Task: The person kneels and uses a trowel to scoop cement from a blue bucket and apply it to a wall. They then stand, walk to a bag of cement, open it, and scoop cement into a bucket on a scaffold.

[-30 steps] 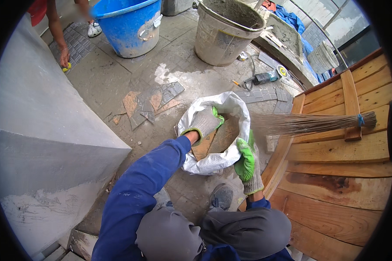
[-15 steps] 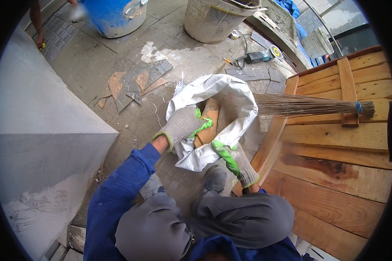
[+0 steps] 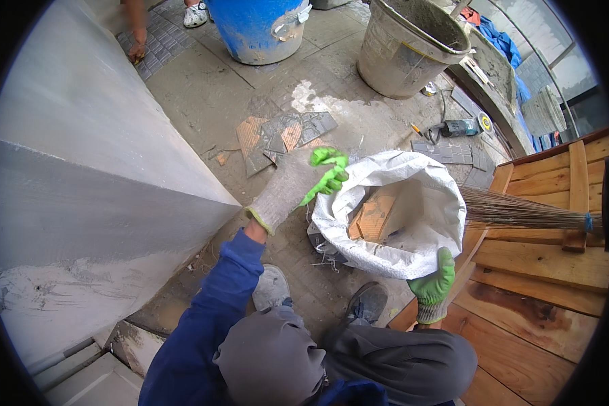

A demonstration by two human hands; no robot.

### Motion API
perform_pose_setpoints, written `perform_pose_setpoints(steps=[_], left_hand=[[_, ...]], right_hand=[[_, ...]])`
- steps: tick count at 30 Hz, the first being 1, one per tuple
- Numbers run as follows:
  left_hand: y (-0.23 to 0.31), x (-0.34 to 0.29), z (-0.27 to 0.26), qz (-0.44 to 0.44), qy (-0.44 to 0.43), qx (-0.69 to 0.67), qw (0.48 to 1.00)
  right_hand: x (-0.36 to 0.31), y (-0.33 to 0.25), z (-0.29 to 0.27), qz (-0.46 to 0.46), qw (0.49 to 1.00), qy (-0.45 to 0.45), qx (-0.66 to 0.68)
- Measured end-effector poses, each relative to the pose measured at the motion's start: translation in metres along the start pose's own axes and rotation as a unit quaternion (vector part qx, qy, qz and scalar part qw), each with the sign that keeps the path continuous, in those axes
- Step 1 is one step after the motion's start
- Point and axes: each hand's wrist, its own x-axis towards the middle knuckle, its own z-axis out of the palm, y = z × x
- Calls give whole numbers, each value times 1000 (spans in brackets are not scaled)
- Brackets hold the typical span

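Head view: a white sack (image 3: 382,261), its rim rolled out wide, stands on the floor in front of the person, with an orange-backed piece of tile (image 3: 374,215) lying inside against its left wall, long axis slanting away and to the right. At the sack's far-left rim is the gloved left hand (image 3: 299,181), its grip released – fingers loosely bent, nothing seen in them; whether they touch the rim I cannot tell. The gloved right hand (image 3: 433,285) rests against the near-right rim with its thumb up, but the sack hides part of its fingers, so I cannot tell whether that grip is clenched on the fold. Beyond the sack and to its left lies a loose heap of broken tiles (image 3: 282,137), spread mostly crosswise just past the left hand – clearly the nearer of the two, since the right is across the sack's mouth from it. Right of the sack, a broom (image 3: 528,208) points its bristles toward it over a wooden panel (image 3: 545,271). Farther beyond the sack are an angle grinder (image 3: 461,127) to the right, a grey bucket (image 3: 402,64) and a blue tub (image 3: 254,34).
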Motion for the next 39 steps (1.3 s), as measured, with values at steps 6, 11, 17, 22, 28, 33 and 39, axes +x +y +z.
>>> perform_pose_setpoints(steps=[6, 11, 17, 22, 28, 33, 39], left_hand=[[-45, 49, -132, -90, 480, 518, 702], [-77, 79, -152, -198, 572, 467, 644], [-97, 97, -183, -230, 612, 494, 573], [-76, 101, -195, -230, 604, 501, 576], [-65, 91, -153, -190, 511, 541, 641], [-53, 72, -132, -196, 403, 524, 724], [-100, 59, -161, -17, 625, 587, 513]], right_hand=[[6, 8, -2, 46, 998, -35, 11], [-3, 3, -3, 44, 998, -33, -19], [-5, -1, -2, 39, 998, -41, -38], [-6, 0, -5, 27, 998, -25, -52], [-5, 4, -18, 61, 998, -7, 29], [0, 4, -25, 48, 999, -6, 3], [-2, 4, -22, 64, 998, -5, 15]])
